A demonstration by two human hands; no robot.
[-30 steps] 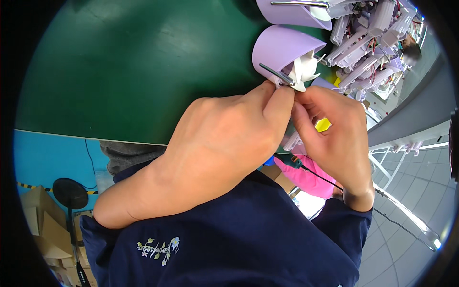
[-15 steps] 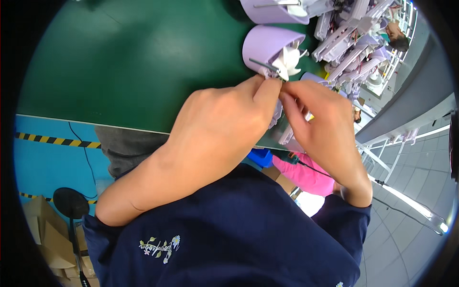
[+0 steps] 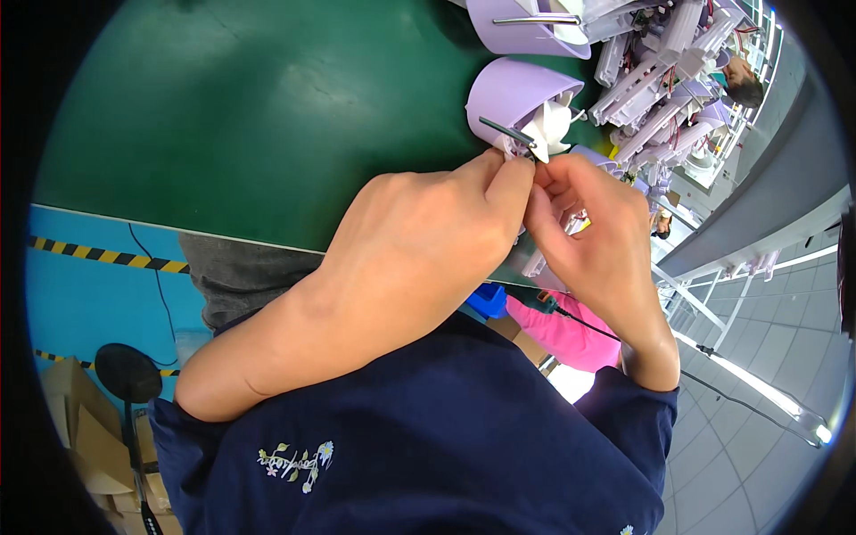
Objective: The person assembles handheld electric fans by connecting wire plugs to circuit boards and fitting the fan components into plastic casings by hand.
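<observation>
A lavender fan housing [image 3: 513, 94], curved like a cup, lies tilted on the green table, with a white fan wheel [image 3: 549, 125] in its mouth. A thin dark metal rod [image 3: 506, 131] slants across its front. My left hand [image 3: 428, 223] is closed at the housing's near end, thumb and fingers pinching its edge. Close against those fingertips, my right hand [image 3: 602, 223] has its thumb and fingers curled together. Whatever is between the right fingertips is too small and covered to make out.
Another lavender housing [image 3: 526, 27] with a rod lies beyond. Lavender and white plastic parts [image 3: 655, 80] with thin wires are heaped at the right. The green table's near edge [image 3: 178, 223] runs in front of me. A grey beam [image 3: 758, 196] stands at the right; people sit farther off.
The right fingers have loosened slightly and their tips have shifted beside the left thumb. The housings and both hands appear a little farther right and lower in view.
</observation>
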